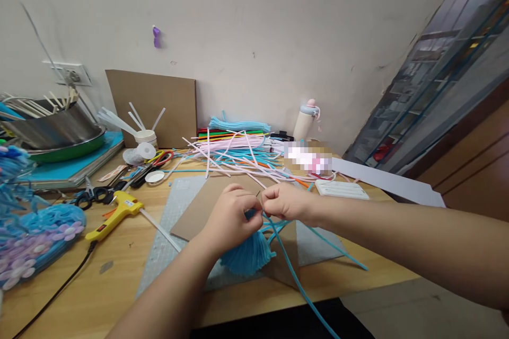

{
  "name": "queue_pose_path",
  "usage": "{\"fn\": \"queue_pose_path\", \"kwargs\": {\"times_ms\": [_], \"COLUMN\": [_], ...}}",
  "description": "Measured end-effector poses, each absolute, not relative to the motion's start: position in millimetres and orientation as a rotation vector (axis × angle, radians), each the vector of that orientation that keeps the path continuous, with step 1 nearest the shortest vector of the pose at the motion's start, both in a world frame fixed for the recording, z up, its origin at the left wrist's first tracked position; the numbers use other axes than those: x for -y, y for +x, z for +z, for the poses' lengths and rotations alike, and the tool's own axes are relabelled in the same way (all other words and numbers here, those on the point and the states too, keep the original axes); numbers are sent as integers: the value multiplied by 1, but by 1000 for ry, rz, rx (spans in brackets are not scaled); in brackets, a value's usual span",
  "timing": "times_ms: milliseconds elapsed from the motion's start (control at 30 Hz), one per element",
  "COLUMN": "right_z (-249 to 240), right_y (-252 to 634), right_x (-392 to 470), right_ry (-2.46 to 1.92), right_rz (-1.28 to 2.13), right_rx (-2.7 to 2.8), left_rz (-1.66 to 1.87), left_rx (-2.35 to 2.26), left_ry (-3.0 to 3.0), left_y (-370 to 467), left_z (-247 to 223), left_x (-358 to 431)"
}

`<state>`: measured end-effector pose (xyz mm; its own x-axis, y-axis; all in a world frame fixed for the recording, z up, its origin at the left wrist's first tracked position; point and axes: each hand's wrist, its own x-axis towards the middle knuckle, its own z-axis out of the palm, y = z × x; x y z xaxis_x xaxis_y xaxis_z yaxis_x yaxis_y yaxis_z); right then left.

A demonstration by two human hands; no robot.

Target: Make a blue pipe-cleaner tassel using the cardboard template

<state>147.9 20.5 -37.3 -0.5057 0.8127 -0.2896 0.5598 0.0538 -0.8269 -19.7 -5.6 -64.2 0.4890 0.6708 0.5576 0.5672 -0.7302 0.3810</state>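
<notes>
My left hand [234, 215] is closed around the top of a blue pipe-cleaner bundle [247, 256], whose strands fan out below it like a skirt. Close beside it, my right hand [284, 202] pinches at the bundle's top, where a long blue pipe cleaner [293, 274] starts and runs down past the table's front edge. A thin dark tip sticks up between the two hands. Fingers hide the exact grip. Under the hands lies a piece of brown cardboard [194, 213] on a grey cutting mat [157, 254].
Loose pink and blue pipe cleaners [234, 151] heap at the back. On the left lie a yellow glue gun [115, 217], scissors [93, 193] and a blue flowered piece [43, 238]. A bottle [304, 123] stands by the wall; a white case [342, 189] lies near my right forearm.
</notes>
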Motion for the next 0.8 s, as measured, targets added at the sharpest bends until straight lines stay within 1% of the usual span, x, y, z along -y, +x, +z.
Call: {"fn": "queue_pose_path", "kwargs": {"times_ms": [100,167,200,267,300,333,367,433,500,567,667,800], "right_z": [-37,-33,-30,-25,-22,-19,-16,-10,-5,-4,-6,-12], "right_y": [154,158,159,159,158,157,156,155,156,158,160,159], "right_x": [-16,-14,-13,-12,-12,-12,-13,-15,-17,-19,-21,-24], "right_ry": [-863,-521,-438,-540,-695,-886,-1086,-1394,-1528,-1555,-1530,-1469], "right_rz": [549,84,-50,-119,-40,131,389,1050,1641,2022,2305,2420], "right_rx": [2635,2827,2879,2896,2873,2835,2766,2510,2145,1795,1464,1318], "left_rz": [1034,1016,1011,1006,1010,1017,1026,1049,1058,1047,1021,1037], "left_rx": [-1093,-1093,-1096,-1110,-1121,-1126,-1127,-1120,-1106,-1087,-1072,-1074], "left_ry": [2422,2351,2344,2379,2405,2433,2461,2513,2566,2610,2640,2612], "left_y": [-20,-21,-21,-23,-24,-25,-26,-28,-29,-30,-31,-30], "left_z": [-61,-59,-59,-59,-60,-60,-60,-59,-57,-55,-53,-54], "left_x": [8,8,8,6,5,4,3,2,2,3,4,4]}}
